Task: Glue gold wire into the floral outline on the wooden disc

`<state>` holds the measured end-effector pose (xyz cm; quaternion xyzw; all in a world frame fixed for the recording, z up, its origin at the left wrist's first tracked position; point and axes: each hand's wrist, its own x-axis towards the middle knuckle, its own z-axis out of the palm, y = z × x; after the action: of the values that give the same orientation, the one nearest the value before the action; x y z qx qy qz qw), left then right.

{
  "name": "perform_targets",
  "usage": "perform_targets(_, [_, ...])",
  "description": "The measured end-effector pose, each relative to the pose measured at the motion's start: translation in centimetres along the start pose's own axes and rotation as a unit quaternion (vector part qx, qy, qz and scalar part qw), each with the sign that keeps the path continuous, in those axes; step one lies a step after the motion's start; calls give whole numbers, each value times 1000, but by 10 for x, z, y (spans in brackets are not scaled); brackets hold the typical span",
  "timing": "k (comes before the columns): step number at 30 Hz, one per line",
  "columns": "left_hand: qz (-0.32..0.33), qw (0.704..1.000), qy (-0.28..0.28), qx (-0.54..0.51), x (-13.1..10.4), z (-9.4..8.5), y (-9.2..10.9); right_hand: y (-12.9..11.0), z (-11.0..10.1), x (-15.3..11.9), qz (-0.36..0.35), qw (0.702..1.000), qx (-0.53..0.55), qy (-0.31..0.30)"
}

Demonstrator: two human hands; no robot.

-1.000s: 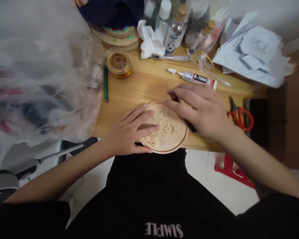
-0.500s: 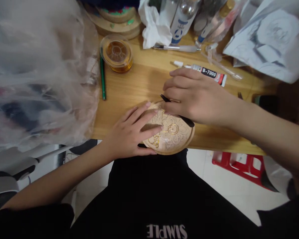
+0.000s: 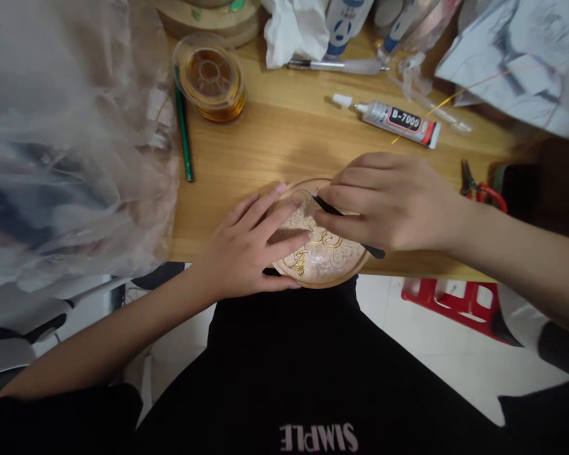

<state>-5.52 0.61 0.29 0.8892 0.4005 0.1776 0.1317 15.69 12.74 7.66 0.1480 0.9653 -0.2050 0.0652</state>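
A round wooden disc (image 3: 337,262) with a drawn flower pattern and gold wire curls lies at the table's front edge. My left hand (image 3: 252,248) rests on its left side, fingers spread over the surface. Over the disc's upper right part is my right hand (image 3: 384,202), its fingers closed round black tweezers (image 3: 373,251) whose tips point to the upper left. A thin gold wire (image 3: 437,107) shows beyond my right hand, crossing the B-7000 glue tube (image 3: 401,121). Where the tweezer tips meet the disc is too small to make out.
On the left are a gold wire spool (image 3: 211,79), a green pencil (image 3: 184,133) and a large plastic bag (image 3: 76,139). A pen (image 3: 339,66), tissue (image 3: 296,31) and bottles line the back. Red-handled pliers (image 3: 483,189) lie right; a red stool (image 3: 448,303) stands below.
My right hand has moved slightly right and down with the tweezers, uncovering the glue tube. The gold wire has come into clear view. The view has shifted a little.
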Motion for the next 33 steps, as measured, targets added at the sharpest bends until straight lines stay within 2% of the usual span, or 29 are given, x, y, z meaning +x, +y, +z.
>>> perform_targets(5, [-7,1000,-3,3,-1,1,0,6,6,2,7,998,-63,-6])
perform_targets(8, [-10,1000,-11,-3,-1,1,0,10,12,-2,4,994,-110,11])
perform_targets(13, [-16,1000,-8,-18,-1,1,0,13,22,-12,0,992,-116,53])
perform_targets(18, [-20,999,-26,-19,0,-1,0,7,31,-18,-3,985,-141,102])
perform_targets(26, [-25,999,-29,-33,0,-2,1,-11,44,-30,58,970,-182,151])
perform_targets(33, [-34,998,-39,-43,1,-2,0,-10,42,-29,17,957,-216,191])
